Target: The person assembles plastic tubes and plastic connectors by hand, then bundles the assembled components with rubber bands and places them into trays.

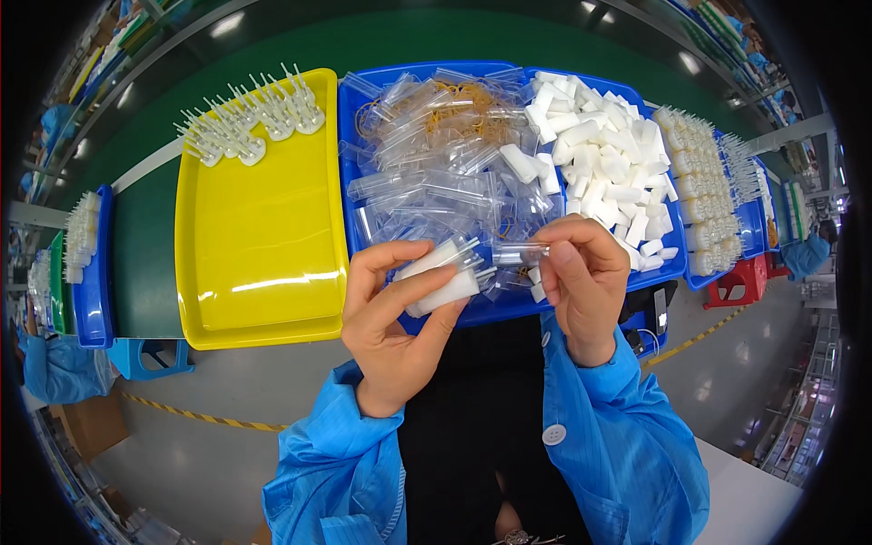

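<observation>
Pronged pieces [457, 290], white and blocky

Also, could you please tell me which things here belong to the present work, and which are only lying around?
Work, it seems: white pieces in the left hand; clear tube in the right hand; loose clear tubes; white blocks; yellow tray.

Only nearby, probably: blue stool; red stool; brown box.
</observation>
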Available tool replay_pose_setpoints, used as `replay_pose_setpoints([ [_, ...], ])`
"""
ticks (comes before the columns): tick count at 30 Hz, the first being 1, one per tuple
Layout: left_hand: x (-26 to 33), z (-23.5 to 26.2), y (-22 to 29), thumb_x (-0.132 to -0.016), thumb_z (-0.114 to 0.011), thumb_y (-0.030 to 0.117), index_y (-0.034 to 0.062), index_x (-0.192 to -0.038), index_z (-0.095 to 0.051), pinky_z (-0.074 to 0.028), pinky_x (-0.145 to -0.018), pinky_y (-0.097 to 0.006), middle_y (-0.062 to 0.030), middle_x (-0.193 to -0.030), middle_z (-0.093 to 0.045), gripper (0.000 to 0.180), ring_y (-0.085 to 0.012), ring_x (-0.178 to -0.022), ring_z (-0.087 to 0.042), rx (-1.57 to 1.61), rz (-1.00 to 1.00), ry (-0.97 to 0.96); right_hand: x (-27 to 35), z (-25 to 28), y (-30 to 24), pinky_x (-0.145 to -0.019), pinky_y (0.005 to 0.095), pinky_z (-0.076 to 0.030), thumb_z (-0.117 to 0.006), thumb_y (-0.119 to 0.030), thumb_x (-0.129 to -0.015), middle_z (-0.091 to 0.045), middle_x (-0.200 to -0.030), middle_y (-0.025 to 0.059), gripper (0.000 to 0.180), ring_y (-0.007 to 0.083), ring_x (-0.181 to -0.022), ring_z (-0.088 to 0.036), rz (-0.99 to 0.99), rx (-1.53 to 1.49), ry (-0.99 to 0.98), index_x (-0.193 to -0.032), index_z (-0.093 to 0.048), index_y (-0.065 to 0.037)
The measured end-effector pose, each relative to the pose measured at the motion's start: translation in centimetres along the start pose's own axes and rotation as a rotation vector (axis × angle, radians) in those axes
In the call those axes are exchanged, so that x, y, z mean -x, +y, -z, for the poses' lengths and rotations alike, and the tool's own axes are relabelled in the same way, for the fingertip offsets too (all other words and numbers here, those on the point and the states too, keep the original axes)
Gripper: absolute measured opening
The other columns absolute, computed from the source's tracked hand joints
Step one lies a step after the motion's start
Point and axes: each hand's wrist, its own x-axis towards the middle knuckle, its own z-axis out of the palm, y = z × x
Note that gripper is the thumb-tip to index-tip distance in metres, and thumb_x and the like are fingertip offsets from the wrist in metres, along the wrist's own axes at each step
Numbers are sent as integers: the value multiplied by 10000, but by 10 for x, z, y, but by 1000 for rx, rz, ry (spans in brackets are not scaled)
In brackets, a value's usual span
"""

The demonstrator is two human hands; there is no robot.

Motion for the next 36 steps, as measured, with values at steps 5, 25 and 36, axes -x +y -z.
replay_pose_setpoints([
  [5, 0, 2, 1, -697, -764, -63, 2, -986, -718, -474, -911, -337, -127, -1163, -544, 299, -239, -1053, -564, -41, 28, -37, -3, -3, -2, -432, 166, -387, -649, -36, -887, -613, -853, 78, 85, 61, -553, -551, 16, 53, -9, -916, -668, 42],
  [25, 0, 0, 5, -696, -777, -56, 21, -980, -719, -485, -889, -332, -122, -1150, -552, 300, -250, -1052, -575, -106, -31, -13, -9, 9, 13, -427, 162, -340, -563, -188, -976, -583, -742, 48, 225, 46, -500, -447, -220, -279, -146, -976, -636, 25],
  [36, -3, 0, 4, -698, -768, -84, -2, -985, -719, -565, -769, -274, -142, -1131, -548, 302, -221, -946, -642, -90, -78, -31, 1, -4, 4, -437, 162, -372, -609, -26, -909, -583, -833, 65, 77, 49, -547, -530, -15, 67, -69, -918, -650, 39],
])
